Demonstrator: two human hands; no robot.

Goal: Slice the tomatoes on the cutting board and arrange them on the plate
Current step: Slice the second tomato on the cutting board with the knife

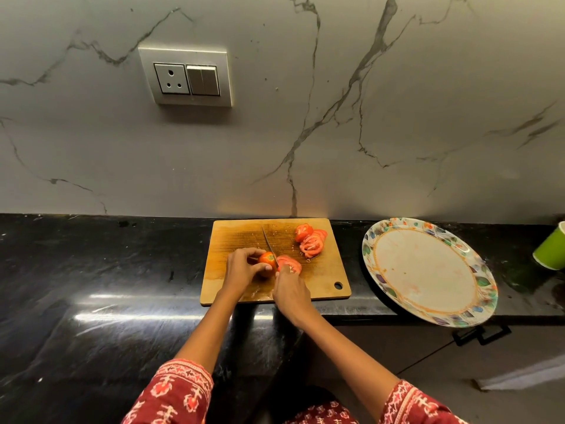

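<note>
Left hand (241, 266) grips a tomato (266, 264), right hand (290, 289) holds the knife (269, 244); slices (310, 240) on the board (238, 237), plate (428, 270) bare.

**Dim kitchen, glare on dark stone**

The scene is dimly lit, with muted colour and a soft, slightly smeared look overall. Light seems to fall from above and behind the camera: long white streaks of glare lie across the polished black counter (91, 270) at near left, just beside the cutting board (232, 240). A faint warm glow sits on the marble wall (305, 133) directly above the board's far edge. The switch plate (185, 76) casts a soft shadow below itself. Wide-angle distortion bows the counter's line and stretches the plate (382, 240) at right. Fine detail on the tomato slices (310, 240) is blurred.
</note>
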